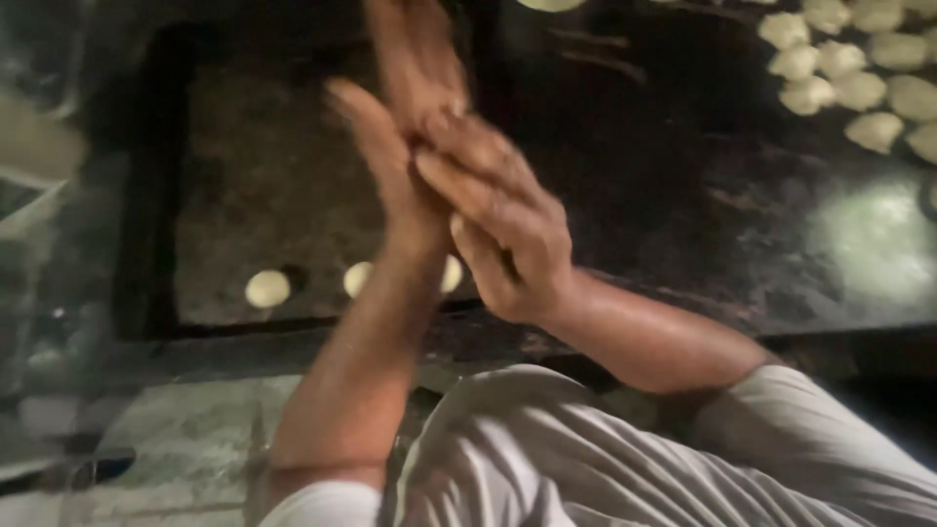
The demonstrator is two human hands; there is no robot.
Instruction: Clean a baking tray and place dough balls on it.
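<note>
We see our left hand (395, 161) and right hand (503, 229) pressed palm to palm above the dark stone surface (625, 195); whether dough lies between them we cannot tell. Small pale round dough balls (267, 289) rest near its front edge, with a larger cluster of dough pieces (859, 68) far right. We judge the rolling step in hand; setting down calls for a free spot.

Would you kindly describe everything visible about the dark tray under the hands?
The dark tray is a flat, rectangular slab with a raised black rim, its surface mottled brown and worn-looking. It lies level on the dark counter. Three small, round, pale dough balls sit in a row near its front edge. The pressed-together left hand and right hand are above it, blurred.
</note>
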